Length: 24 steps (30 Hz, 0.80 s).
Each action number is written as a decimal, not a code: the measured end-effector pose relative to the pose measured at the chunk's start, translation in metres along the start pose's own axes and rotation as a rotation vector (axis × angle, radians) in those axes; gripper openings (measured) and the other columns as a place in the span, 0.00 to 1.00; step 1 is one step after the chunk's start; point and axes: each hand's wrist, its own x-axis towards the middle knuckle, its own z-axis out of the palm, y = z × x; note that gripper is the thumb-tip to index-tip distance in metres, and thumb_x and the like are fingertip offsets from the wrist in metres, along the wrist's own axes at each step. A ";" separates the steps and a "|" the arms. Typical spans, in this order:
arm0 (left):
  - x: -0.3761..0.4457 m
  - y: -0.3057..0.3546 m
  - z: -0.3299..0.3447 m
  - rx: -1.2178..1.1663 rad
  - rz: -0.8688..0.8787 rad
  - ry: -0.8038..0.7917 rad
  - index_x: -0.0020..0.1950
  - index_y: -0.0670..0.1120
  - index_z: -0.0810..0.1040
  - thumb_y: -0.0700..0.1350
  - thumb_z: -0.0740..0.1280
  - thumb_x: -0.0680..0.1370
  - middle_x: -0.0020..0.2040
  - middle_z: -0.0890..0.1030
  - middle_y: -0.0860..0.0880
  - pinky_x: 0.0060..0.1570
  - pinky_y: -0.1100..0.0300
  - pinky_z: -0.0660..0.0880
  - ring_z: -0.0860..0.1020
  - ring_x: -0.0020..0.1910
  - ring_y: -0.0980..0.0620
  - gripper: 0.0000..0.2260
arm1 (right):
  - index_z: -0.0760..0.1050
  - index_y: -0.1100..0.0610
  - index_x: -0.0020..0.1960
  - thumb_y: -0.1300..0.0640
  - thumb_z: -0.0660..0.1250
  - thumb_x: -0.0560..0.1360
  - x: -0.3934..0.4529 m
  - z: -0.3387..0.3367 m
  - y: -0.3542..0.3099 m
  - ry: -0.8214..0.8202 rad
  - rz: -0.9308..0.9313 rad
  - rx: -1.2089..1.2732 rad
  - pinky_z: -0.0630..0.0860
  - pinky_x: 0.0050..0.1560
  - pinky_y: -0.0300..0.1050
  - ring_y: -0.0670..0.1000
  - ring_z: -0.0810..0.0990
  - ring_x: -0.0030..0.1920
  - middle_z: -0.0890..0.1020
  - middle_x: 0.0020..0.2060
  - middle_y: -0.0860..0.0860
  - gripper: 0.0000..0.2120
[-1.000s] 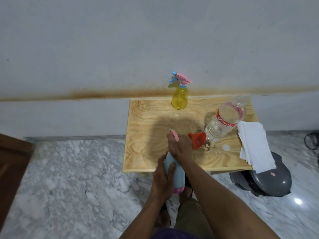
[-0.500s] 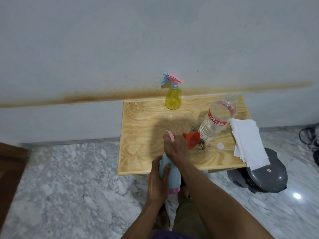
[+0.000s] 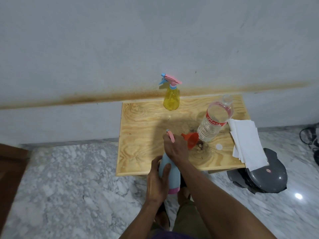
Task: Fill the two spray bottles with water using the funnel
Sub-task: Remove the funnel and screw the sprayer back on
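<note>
Your wooden desk (image 3: pixel 143 128) carries the uncapped water bottle (image 3: pixel 214 121) at right, the yellow spray bottle (image 3: pixel 171 99) at the back edge, and the orange funnel (image 3: pixel 191 139) lying beside the water bottle. Your left hand (image 3: pixel 157 180) is wrapped around the blue spray bottle (image 3: pixel 170 176) at the near edge; your right hand (image 3: pixel 175 148) is clamped over its pink sprayer head (image 3: pixel 170 136).

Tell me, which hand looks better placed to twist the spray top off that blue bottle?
The right hand: it already covers the pink spray top of the blue bottle, while the left hand is wrapped around its body, steadying it.
</note>
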 end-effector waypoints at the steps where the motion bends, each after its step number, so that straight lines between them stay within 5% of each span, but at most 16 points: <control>1: 0.002 0.001 -0.003 -0.010 0.005 0.008 0.60 0.69 0.68 0.64 0.65 0.78 0.54 0.82 0.57 0.44 0.62 0.81 0.82 0.50 0.64 0.13 | 0.76 0.55 0.34 0.42 0.58 0.76 -0.001 0.001 -0.004 -0.009 -0.017 0.023 0.72 0.40 0.48 0.53 0.79 0.37 0.81 0.33 0.50 0.20; 8: 0.025 0.015 -0.045 0.035 0.163 0.027 0.66 0.69 0.64 0.66 0.68 0.71 0.62 0.76 0.61 0.49 0.66 0.79 0.77 0.58 0.67 0.26 | 0.82 0.58 0.37 0.47 0.68 0.77 -0.013 0.006 -0.056 -0.009 -0.345 0.112 0.71 0.41 0.47 0.53 0.78 0.39 0.81 0.34 0.54 0.17; 13: 0.063 0.030 -0.065 0.024 0.244 0.115 0.71 0.56 0.67 0.57 0.74 0.73 0.63 0.77 0.54 0.51 0.58 0.82 0.77 0.60 0.62 0.30 | 0.83 0.54 0.43 0.45 0.75 0.72 -0.011 0.010 -0.089 0.017 -0.487 0.183 0.68 0.34 0.30 0.41 0.77 0.33 0.82 0.32 0.46 0.12; 18: 0.122 0.034 -0.061 0.018 0.261 0.207 0.72 0.48 0.69 0.47 0.79 0.72 0.65 0.78 0.51 0.59 0.57 0.78 0.76 0.64 0.56 0.32 | 0.81 0.53 0.42 0.50 0.79 0.68 0.017 0.010 -0.110 -0.032 -0.567 0.105 0.66 0.35 0.31 0.40 0.75 0.33 0.79 0.32 0.43 0.10; 22: 0.168 0.045 -0.056 0.033 0.227 0.241 0.73 0.48 0.70 0.44 0.80 0.70 0.67 0.77 0.53 0.60 0.69 0.72 0.75 0.66 0.57 0.35 | 0.82 0.54 0.41 0.55 0.79 0.67 0.059 0.013 -0.126 -0.008 -0.583 0.121 0.71 0.39 0.34 0.44 0.78 0.37 0.82 0.36 0.46 0.07; 24: 0.195 0.048 -0.055 0.065 0.213 0.254 0.73 0.46 0.71 0.46 0.80 0.69 0.66 0.78 0.51 0.59 0.63 0.75 0.76 0.65 0.54 0.34 | 0.81 0.55 0.39 0.57 0.79 0.66 0.085 0.017 -0.134 -0.020 -0.599 0.116 0.72 0.39 0.37 0.44 0.78 0.37 0.81 0.35 0.46 0.07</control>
